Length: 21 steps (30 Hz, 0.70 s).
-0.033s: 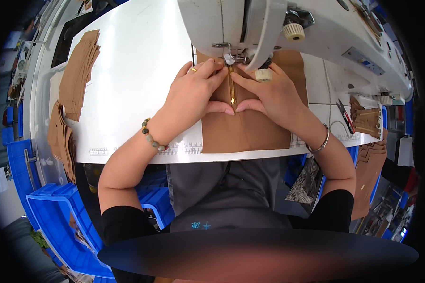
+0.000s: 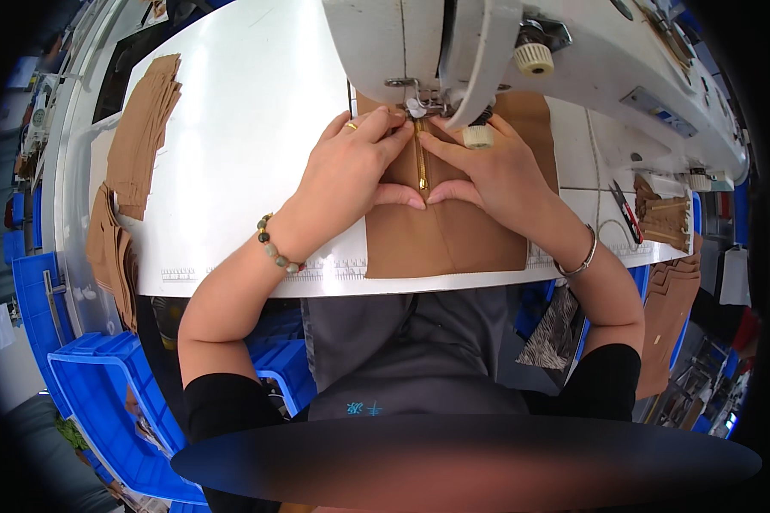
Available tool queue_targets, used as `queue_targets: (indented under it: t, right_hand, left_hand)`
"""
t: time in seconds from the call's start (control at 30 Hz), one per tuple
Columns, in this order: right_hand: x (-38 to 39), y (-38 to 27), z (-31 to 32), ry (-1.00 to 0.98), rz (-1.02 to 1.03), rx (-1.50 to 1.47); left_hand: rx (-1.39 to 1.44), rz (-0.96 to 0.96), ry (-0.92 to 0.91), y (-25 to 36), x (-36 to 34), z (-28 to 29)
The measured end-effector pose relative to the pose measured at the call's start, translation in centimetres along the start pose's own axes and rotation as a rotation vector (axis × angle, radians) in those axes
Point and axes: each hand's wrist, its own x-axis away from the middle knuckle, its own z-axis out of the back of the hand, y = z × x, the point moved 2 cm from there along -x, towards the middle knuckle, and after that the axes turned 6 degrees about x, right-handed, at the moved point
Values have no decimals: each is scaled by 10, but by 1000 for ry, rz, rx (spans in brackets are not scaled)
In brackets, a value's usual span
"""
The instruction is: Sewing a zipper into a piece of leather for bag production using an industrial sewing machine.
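Brown fabric (image 2: 445, 244) lies flat on the white table under the sewing machine (image 2: 607, 94). A gold-toothed zipper (image 2: 421, 150) runs down its middle, away from the presser foot (image 2: 416, 108), its gold pull at the near end. My left hand (image 2: 346, 167) presses the fabric left of the zipper, fingertips beside the foot and thumb stretched toward the pull. My right hand (image 2: 500, 175) mirrors it on the right, its fingers spread on the cloth and partly hidden behind a machine knob (image 2: 477, 137). Both thumb tips nearly meet just below the pull. The needle point cannot be made out.
Stacked brown pieces (image 2: 144, 137) lie at the table's left, with more hanging over its edge (image 2: 111, 248). Red-and-black scissors (image 2: 627, 214) rest at the right near small brown pieces (image 2: 663, 221). A blue crate (image 2: 115, 359) stands lower left. A printed ruler (image 2: 325, 272) follows the front edge.
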Motion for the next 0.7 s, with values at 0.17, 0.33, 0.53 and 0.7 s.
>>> queue_targets:
  t: [0.17,0.33,0.53,0.7]
  right_hand:
    - [-1,1,-1,13,6,16]
    - [10,-12,2,-9,-49,42]
    - [19,-20,6,-37,7,-7]
    - [17,-20,8,-57,44,27]
  left_hand:
    - [81,14,54,-1,3,-4]
    - [139,7,79,10,23,-7]
    - [175,-23,90,25,40,-12]
    - [128,-58,61,26,36,-8]
